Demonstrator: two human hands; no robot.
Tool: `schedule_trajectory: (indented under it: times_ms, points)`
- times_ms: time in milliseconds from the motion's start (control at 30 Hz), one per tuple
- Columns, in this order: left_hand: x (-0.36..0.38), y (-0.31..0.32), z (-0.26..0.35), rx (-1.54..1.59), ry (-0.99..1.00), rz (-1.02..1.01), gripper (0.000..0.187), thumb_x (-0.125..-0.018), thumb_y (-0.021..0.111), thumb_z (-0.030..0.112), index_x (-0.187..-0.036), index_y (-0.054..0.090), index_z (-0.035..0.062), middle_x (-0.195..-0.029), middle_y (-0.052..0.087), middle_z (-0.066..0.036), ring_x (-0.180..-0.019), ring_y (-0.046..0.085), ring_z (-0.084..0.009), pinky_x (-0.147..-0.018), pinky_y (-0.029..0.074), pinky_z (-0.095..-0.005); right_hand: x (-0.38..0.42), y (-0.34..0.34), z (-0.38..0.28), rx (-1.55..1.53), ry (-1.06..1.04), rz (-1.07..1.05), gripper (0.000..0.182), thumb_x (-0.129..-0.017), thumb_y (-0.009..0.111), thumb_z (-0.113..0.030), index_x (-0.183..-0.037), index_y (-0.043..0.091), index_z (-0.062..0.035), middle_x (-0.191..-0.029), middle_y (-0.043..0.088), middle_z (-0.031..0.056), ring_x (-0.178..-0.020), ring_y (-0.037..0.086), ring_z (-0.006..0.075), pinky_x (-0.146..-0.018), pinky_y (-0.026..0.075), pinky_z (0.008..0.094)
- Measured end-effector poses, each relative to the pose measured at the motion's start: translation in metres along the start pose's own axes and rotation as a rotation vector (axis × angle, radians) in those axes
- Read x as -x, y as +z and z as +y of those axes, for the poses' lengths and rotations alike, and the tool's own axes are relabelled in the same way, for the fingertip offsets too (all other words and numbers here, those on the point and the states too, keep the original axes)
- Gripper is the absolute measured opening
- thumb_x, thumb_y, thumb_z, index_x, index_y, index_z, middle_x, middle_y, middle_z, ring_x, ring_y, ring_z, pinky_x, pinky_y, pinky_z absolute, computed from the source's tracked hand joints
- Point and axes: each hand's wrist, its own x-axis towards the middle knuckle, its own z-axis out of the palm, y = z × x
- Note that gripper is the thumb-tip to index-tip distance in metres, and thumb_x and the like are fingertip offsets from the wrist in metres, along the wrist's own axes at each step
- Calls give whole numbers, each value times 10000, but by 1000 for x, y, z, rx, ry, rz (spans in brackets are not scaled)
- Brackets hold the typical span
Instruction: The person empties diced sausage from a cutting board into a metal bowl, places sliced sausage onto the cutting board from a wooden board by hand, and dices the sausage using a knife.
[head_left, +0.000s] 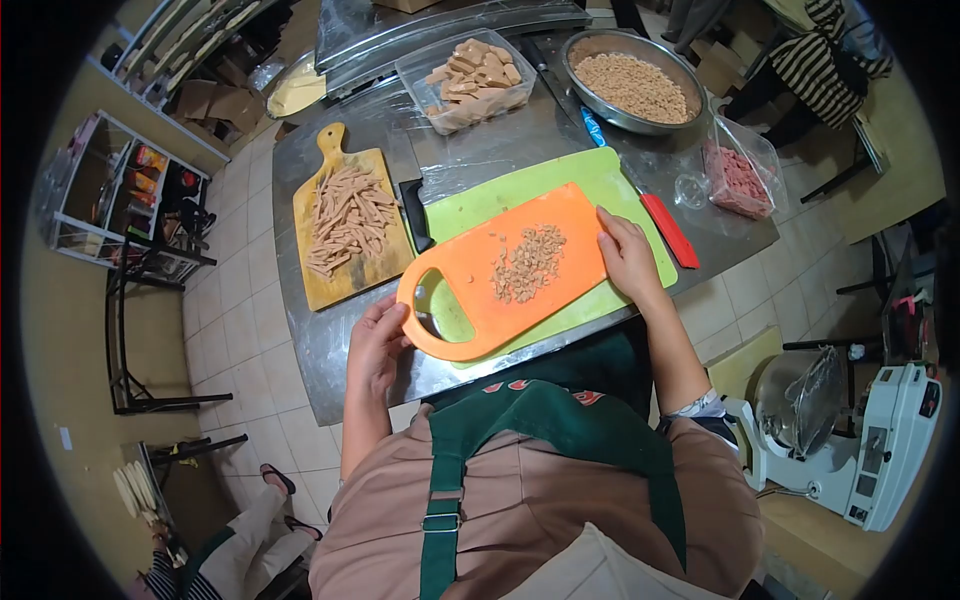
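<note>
An orange cutting board (470,270) is held between my two hands over a larger green cutting board (480,205). My left hand (378,335) grips the handle end, fingers at its rim. At the far end, my right hand (628,255) grasps the right edge with the thumb on top. A small pile of diced light-brown pieces (530,263) lies on the orange board. To the left, a wooden paddle board (335,285) carries light-brown strips (350,215). A black knife handle (414,212) sticks out between the wooden and green boards.
At the back are a plastic tub of tan chunks (470,80) and a steel bowl of small diced pieces (635,85). On the right lie a red handle (668,230) and a bag of pink meat (740,180). A mixer (860,430) stands right. Other people are at the edges.
</note>
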Motion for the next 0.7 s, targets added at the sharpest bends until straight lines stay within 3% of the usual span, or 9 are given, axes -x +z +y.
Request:
schedule_trajectory:
  times_ms: [33,100,133,167,267,367,500,600,700]
  points:
    - [1,1,-4,1,-2,-3,426,-857,617,188,-1200,496,-34,-849,625,-49,-724,590,-112,-625,478,-227,0,-1,0,-30,5,-6,373,-880,489,-137,-1228,523,-9,-1134,570,188,-1044,517,335,-929,395,378]
    - [1,3,-17,361,21,-309,411,-866,593,163,-1216,484,-23,-949,605,-52,-835,589,-125,-729,476,-243,1,-2,0,-59,8,-14,377,-886,482,-140,-1238,515,-9,-1161,563,188,-1064,515,333,-940,389,372]
    - [-1,9,-25,372,40,-331,386,-846,569,121,-1213,490,30,-1082,546,-86,-998,562,-208,-852,465,-346,3,-1,-1,-81,17,-5,379,-890,479,-143,-1242,510,-8,-1169,562,188,-1078,512,331,-947,386,369]
    - [0,17,-32,372,44,-331,386,-846,569,121,-1213,490,30,-1082,546,-86,-998,562,-208,-852,465,-346,4,0,-1,-104,25,5,381,-893,475,-146,-1247,506,-7,-1178,560,187,-1092,509,329,-954,382,365]
    - [-3,35,-42,769,6,-590,503,-701,504,26,-1188,525,150,-1269,424,-168,-1212,367,-440,-974,333,-608,5,3,1,-85,-3,14,387,-902,473,-157,-1257,493,-3,-1200,549,189,-1118,502,329,-960,381,359]
    - [-18,35,-38,800,68,-749,493,-658,493,18,-1135,564,121,-1333,388,-183,-1238,344,-449,-990,311,-616,4,1,5,-144,14,12,390,-910,472,-168,-1261,483,2,-1228,531,193,-1139,500,322,-965,381,352]
    - [-23,33,-29,848,22,-777,437,-636,480,3,-1044,590,114,-1398,321,-181,-1251,333,-440,-984,329,-589,-3,-5,1,-230,5,1,392,-922,464,-182,-1261,476,14,-1260,509,196,-1164,491,312,-977,373,343]
    - [-24,36,-12,846,65,-666,414,-617,500,8,-989,625,140,-1408,307,-187,-1282,284,-438,-1017,275,-615,-17,-20,-13,-333,-38,-2,411,-931,462,-206,-1265,460,34,-1283,490,198,-1200,462,316,-1003,350,343]
    - [-28,38,10,825,149,-730,423,-603,521,8,-988,624,147,-1407,304,-194,-1294,265,-437,-1024,267,-613,-48,-36,-5,-154,-128,61,421,-931,467,-226,-1274,458,17,-1291,481,201,-1212,446,330,-1015,336,358]
